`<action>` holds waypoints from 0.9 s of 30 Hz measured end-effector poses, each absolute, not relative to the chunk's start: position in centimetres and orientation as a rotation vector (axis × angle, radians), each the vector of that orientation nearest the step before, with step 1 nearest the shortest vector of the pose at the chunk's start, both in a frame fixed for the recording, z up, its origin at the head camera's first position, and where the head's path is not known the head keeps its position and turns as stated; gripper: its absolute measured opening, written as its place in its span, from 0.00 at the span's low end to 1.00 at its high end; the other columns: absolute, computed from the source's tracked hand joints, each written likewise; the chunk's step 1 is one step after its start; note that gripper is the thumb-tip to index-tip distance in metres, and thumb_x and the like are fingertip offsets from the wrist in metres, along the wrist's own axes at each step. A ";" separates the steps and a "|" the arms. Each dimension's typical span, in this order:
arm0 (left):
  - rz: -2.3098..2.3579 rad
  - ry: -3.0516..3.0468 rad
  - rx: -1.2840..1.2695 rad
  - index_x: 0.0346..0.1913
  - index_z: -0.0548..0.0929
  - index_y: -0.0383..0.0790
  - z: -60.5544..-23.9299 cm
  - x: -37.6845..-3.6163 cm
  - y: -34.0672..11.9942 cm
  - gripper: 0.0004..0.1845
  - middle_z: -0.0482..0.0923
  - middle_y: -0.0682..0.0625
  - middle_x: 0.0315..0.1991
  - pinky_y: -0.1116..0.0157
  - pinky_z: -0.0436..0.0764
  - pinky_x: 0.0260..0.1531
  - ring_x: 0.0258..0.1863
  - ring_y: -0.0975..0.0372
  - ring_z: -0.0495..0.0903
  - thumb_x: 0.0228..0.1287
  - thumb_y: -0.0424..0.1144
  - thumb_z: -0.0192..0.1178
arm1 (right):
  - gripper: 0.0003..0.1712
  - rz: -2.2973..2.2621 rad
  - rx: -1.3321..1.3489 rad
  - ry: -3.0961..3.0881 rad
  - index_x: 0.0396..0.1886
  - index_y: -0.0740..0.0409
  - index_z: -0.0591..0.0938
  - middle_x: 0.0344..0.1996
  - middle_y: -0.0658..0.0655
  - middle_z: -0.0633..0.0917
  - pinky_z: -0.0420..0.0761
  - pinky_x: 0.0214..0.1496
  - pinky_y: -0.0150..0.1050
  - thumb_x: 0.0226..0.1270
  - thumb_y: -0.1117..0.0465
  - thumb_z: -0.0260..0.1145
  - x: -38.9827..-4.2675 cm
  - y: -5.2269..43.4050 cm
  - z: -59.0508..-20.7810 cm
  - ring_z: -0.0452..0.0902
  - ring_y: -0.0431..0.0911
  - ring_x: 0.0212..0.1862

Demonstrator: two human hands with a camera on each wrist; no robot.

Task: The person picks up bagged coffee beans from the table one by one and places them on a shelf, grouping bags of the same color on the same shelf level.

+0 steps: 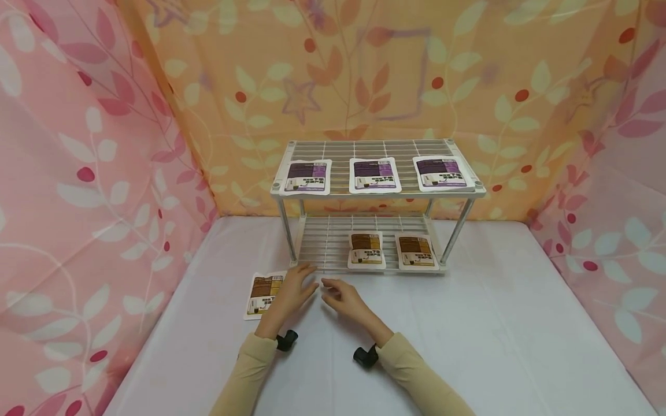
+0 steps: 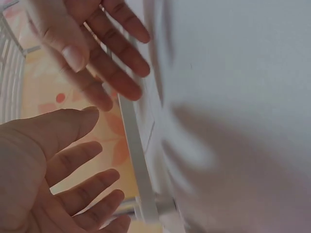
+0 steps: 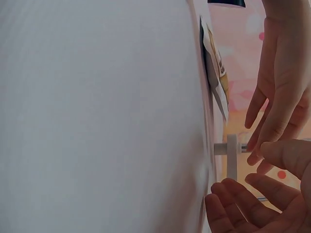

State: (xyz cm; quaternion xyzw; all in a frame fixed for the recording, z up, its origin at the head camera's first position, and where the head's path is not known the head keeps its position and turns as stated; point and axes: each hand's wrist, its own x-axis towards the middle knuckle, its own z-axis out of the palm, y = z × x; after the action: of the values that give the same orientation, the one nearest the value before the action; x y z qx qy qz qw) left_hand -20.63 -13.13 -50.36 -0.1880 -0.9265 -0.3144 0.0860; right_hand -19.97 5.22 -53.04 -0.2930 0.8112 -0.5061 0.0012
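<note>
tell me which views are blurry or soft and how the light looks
Head view: sharp, even soft light, wide-angle bend at the edges, rack crisp. Left wrist view: right hand motion-blurred, cloth soft with a broad shadow. Right wrist view: dim and hazy, left hand close, brown packet fairly legible.

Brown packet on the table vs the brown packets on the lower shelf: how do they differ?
The table packet lies flat on the white cloth, left of the rack; the shelf packets lie on the wire lower shelf. The table packet is partly covered by the left hand; the shelf packets are untouched. It is single; they sit side by side. All share the brown label and white border.
</note>
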 end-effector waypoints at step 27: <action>-1.023 -2.685 -0.308 0.57 0.75 0.31 -51.3 -19.0 -18.9 0.25 0.67 0.27 0.58 0.39 0.68 0.54 0.57 0.35 0.65 0.55 0.33 0.65 | 0.26 -1.513 -0.795 2.296 0.62 0.65 0.70 0.55 0.61 0.78 0.76 0.55 0.41 0.69 0.57 0.56 -20.1 1.5 -52.8 0.76 0.52 0.55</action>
State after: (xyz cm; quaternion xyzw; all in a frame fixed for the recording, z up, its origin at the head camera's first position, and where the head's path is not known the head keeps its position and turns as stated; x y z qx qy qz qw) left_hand -19.01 -18.91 -51.29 -0.1058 -0.9218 -0.3512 0.1256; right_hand -20.09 1.48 -52.77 -0.2750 0.7943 -0.5236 0.1393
